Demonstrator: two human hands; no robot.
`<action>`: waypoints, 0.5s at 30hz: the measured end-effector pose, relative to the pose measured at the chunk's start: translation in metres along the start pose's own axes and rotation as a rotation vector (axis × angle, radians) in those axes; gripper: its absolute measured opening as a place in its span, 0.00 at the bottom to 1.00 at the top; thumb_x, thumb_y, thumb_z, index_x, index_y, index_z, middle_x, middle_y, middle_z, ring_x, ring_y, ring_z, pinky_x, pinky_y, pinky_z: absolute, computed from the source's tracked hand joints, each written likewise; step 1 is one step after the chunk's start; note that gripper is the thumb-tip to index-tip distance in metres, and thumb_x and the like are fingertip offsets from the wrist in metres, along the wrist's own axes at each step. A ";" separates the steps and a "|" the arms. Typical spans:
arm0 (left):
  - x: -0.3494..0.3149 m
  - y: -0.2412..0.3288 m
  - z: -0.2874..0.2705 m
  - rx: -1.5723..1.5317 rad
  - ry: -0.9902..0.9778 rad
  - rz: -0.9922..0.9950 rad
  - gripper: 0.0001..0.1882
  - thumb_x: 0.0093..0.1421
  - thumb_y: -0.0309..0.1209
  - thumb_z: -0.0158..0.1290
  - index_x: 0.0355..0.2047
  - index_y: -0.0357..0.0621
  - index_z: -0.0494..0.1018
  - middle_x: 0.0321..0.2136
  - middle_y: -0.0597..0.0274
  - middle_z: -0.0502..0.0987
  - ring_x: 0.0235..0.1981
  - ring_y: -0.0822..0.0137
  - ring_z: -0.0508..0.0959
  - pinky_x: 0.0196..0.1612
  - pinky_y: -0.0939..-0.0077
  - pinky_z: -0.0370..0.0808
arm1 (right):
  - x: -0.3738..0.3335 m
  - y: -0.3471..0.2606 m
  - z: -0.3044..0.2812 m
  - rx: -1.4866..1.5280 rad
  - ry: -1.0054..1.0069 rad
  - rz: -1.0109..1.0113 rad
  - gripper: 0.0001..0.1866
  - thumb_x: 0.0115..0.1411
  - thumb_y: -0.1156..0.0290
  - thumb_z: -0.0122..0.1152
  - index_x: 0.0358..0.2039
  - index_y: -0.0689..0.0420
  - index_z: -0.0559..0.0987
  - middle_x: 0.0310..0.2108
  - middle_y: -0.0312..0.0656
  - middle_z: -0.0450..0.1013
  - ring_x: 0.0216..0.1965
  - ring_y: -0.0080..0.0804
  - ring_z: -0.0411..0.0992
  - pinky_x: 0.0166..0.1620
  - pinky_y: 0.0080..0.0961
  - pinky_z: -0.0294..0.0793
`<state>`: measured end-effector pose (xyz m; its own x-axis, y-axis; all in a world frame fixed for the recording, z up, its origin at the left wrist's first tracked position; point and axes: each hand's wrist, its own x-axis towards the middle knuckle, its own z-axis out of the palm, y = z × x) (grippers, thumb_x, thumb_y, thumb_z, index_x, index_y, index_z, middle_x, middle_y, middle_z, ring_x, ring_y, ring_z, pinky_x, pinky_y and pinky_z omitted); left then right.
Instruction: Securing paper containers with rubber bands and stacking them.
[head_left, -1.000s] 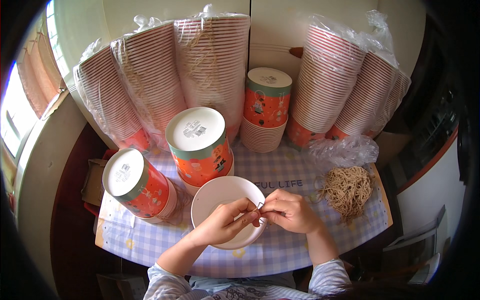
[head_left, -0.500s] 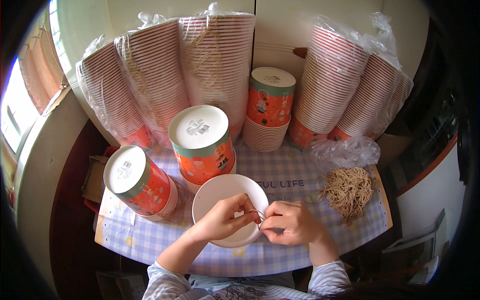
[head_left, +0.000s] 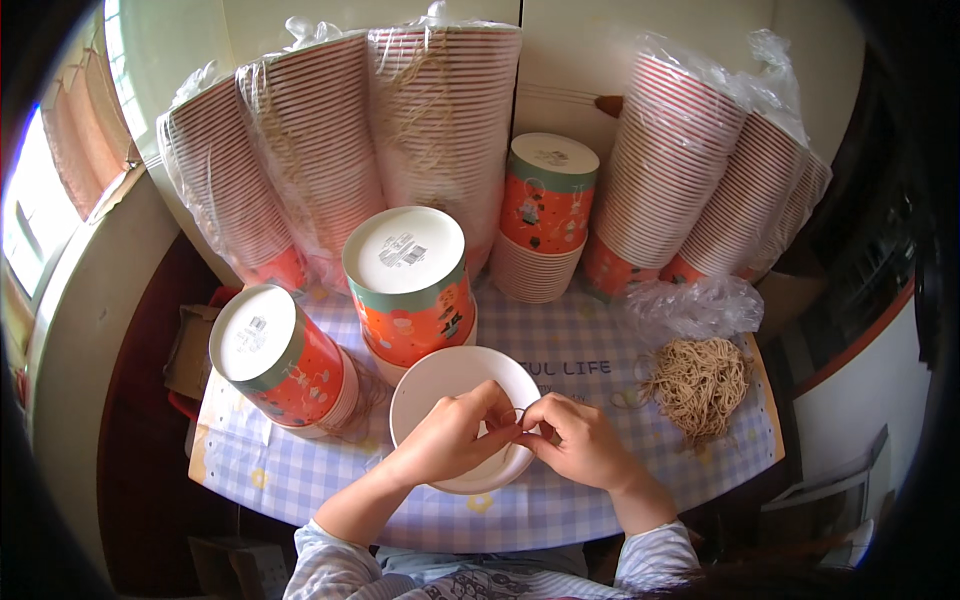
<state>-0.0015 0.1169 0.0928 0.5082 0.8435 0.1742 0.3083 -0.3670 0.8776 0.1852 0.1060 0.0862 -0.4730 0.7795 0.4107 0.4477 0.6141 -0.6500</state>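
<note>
My left hand (head_left: pixel 462 430) and my right hand (head_left: pixel 580 440) meet over the right part of a white paper bucket (head_left: pixel 425 385), whose open mouth faces up. Between their pinched fingertips is a thin tan string (head_left: pixel 517 412), bent into a small loop. Most of the string is hidden by my fingers. Right of my right hand lies a tangled heap of tan strings (head_left: pixel 703 388). Behind the bucket, an upside-down stack of orange-and-green paper buckets (head_left: pixel 410 320) shows its white base. Another such stack (head_left: pixel 310 385) leans at the left.
Along the back stand plastic-wrapped stacks of white-rimmed buckets (head_left: pixel 445 120), with more at the right (head_left: pixel 665 160). A shorter unwrapped stack (head_left: pixel 545 205) is between them. Crumpled clear plastic (head_left: pixel 695 305) sits behind the strings. A blue-checked cloth (head_left: pixel 300 490) covers the table.
My fingertips have drawn closer together around the string, and its loop now stands up above them. The whole view has shifted slightly.
</note>
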 end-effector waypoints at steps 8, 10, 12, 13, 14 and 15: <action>-0.002 -0.003 -0.002 -0.036 -0.067 -0.040 0.15 0.53 0.28 0.53 0.37 0.38 0.60 0.27 0.54 0.77 0.26 0.63 0.78 0.25 0.74 0.73 | 0.004 0.003 0.001 0.134 0.000 0.089 0.11 0.46 0.81 0.63 0.29 0.57 0.70 0.23 0.35 0.70 0.21 0.18 0.68 0.23 0.16 0.68; -0.002 -0.002 0.000 -0.010 0.006 0.013 0.15 0.52 0.28 0.54 0.35 0.38 0.61 0.27 0.55 0.76 0.27 0.63 0.77 0.25 0.74 0.73 | 0.004 0.010 -0.001 0.306 -0.067 0.223 0.11 0.48 0.82 0.61 0.30 0.58 0.69 0.25 0.32 0.69 0.25 0.14 0.67 0.27 0.13 0.68; -0.001 -0.001 0.001 0.014 0.077 0.069 0.14 0.51 0.28 0.54 0.34 0.38 0.63 0.28 0.57 0.75 0.27 0.63 0.77 0.24 0.74 0.73 | 0.003 0.019 0.000 0.413 -0.065 0.265 0.12 0.48 0.81 0.61 0.31 0.58 0.68 0.26 0.32 0.68 0.27 0.14 0.67 0.29 0.12 0.68; -0.001 -0.001 -0.001 0.130 0.117 0.091 0.12 0.50 0.27 0.55 0.32 0.39 0.66 0.25 0.60 0.74 0.26 0.65 0.76 0.25 0.75 0.73 | 0.002 0.025 0.001 0.520 -0.063 0.306 0.12 0.49 0.81 0.60 0.31 0.58 0.67 0.28 0.31 0.67 0.29 0.14 0.66 0.30 0.12 0.68; 0.000 -0.001 -0.002 0.245 0.157 0.112 0.09 0.48 0.26 0.56 0.30 0.40 0.69 0.23 0.63 0.73 0.24 0.66 0.75 0.26 0.76 0.73 | 0.002 0.029 0.001 0.610 -0.080 0.288 0.13 0.50 0.82 0.59 0.32 0.58 0.65 0.30 0.31 0.66 0.30 0.13 0.65 0.32 0.12 0.69; 0.000 -0.002 0.000 0.244 0.155 0.113 0.09 0.48 0.26 0.56 0.30 0.40 0.69 0.23 0.63 0.73 0.24 0.66 0.75 0.26 0.76 0.73 | 0.002 0.030 0.000 0.609 -0.078 0.290 0.13 0.50 0.82 0.59 0.32 0.58 0.65 0.30 0.31 0.66 0.30 0.13 0.65 0.32 0.12 0.69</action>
<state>-0.0021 0.1181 0.0914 0.4271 0.8347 0.3476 0.4501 -0.5297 0.7189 0.1977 0.1264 0.0671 -0.4618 0.8769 0.1331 0.0681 0.1847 -0.9804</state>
